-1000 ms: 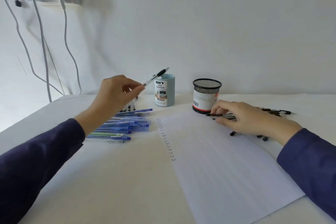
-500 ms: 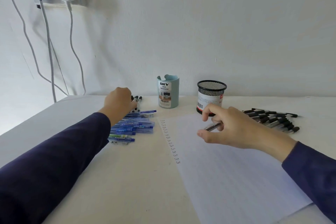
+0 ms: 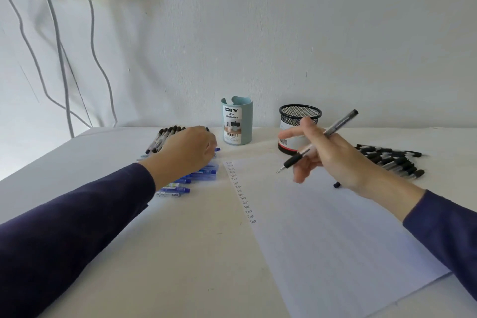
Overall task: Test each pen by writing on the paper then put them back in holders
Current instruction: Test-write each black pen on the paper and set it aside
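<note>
Head cam: my right hand [image 3: 338, 162] pinches a black pen [image 3: 338, 125], tip angled down over the paper [image 3: 325, 230]. Left hand [image 3: 187, 153] sits on the blue pens [image 3: 200, 175], fingers hidden, so can't tell its grip.

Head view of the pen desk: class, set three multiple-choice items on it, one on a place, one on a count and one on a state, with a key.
1. Where does the blue holder stand relative to the mesh holder?
A. to its left
B. to its right
C. behind it

2. How many holders stand on the table?
A. one
B. two
C. four

3. How is the pen in the right hand?
A. lying on the table
B. standing in a holder
C. held in the air, tip bare

Key:
1 A: the blue holder is left of the mesh holder and apart from it.
2 B: only those two stand there.
3 C: the hand pinches it above the paper.
</note>
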Demonstrator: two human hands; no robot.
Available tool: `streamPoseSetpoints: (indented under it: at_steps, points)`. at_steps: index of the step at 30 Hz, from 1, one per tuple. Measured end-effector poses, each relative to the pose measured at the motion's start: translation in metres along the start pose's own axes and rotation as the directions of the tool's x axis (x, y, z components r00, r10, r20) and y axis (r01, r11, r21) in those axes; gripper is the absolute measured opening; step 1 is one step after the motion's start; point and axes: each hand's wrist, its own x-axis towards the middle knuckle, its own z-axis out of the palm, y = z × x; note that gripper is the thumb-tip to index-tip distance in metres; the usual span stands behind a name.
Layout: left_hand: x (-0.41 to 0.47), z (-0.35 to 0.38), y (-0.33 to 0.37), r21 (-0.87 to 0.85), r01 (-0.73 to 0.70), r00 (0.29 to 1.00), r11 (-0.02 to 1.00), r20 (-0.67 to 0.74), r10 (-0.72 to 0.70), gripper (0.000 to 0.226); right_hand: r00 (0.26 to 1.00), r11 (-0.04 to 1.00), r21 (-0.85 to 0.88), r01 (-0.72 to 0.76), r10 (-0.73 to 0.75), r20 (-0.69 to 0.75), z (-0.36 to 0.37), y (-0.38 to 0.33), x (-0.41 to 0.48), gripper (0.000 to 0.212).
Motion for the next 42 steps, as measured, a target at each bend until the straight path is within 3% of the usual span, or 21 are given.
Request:
streamPoseSetpoints:
  at_steps: [5,7,9,13,16,21,27,32,37,40,42]
  points:
    - [0.033,0.012,-0.018,-0.151,0.104,0.977,0.983,0.201,-0.072,0.041,1.000,0.999,-0.043,0.015,-0.014,0.024,0.008,0.006,-0.001,0.053]
    - [0.043,0.008,-0.022,-0.136,0.133,0.937,0.982,0.339,-0.080,0.042,1.000,0.998,-0.055,0.016,-0.015,0.026,0.008,0.007,-0.002,0.053]
    - [0.050,0.008,-0.033,-0.084,0.143,0.914,0.986,0.393,-0.099,0.045,0.999,0.997,-0.074,0.024,-0.022,0.036,0.008,0.008,-0.003,0.053]
    - [0.052,0.013,-0.052,-0.002,0.208,0.927,0.978,0.321,-0.196,0.041,0.999,0.994,-0.102,0.034,-0.029,0.044,0.006,0.011,-0.002,0.050]
    - [0.049,0.010,-0.050,-0.045,0.191,0.954,0.981,0.244,-0.175,0.037,0.998,0.991,-0.130,0.031,-0.025,0.053,0.007,0.012,-0.002,0.041]
    - [0.046,0.011,-0.046,-0.077,0.150,0.910,0.986,0.401,-0.107,0.046,0.997,0.986,-0.162,0.038,-0.026,0.071,0.007,0.012,-0.004,0.036]
    - [0.045,0.009,-0.046,-0.207,0.278,0.931,0.938,0.299,-0.210,0.042,0.997,0.986,-0.166,0.031,-0.019,0.071,0.006,0.011,-0.004,0.032]
    - [0.042,0.009,-0.050,-0.264,0.277,0.943,0.924,0.262,-0.207,0.041,0.997,0.980,-0.199,0.012,0.002,0.072,0.009,0.011,-0.005,0.023]
    - [0.033,0.004,-0.045,-0.235,0.083,0.987,0.968,0.154,-0.048,0.025,0.996,0.998,-0.065,-0.019,0.025,0.089,0.013,0.008,-0.006,0.012]
    - [0.006,0.000,-0.021,-0.267,-0.122,0.990,0.956,0.031,0.135,0.028,0.997,0.999,-0.004,-0.034,0.035,0.072,0.018,0.005,-0.007,0.026]
    - [-0.021,0.000,0.001,-0.289,-0.300,0.950,0.909,-0.002,0.313,0.032,0.999,0.999,-0.005,-0.040,0.040,0.017,0.021,0.003,-0.008,0.034]
